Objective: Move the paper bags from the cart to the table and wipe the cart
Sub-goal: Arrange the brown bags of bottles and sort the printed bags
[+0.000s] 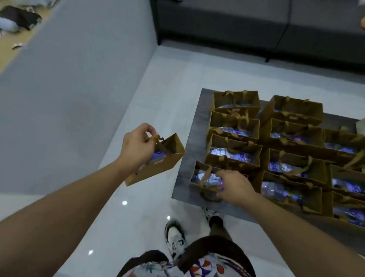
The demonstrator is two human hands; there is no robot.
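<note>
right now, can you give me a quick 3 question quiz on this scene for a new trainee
1. True or false: the left hand holds a paper bag by its handles, off to the side of the grey surface.
2. Multiple choice: the right hand is at (A) the sofa, (B) the near-left bag of the group, (C) the shoe.
3. Fill in: the bags standing on the grey surface are open at the ____.

Key: 1 true; 2 B; 3 top.
</note>
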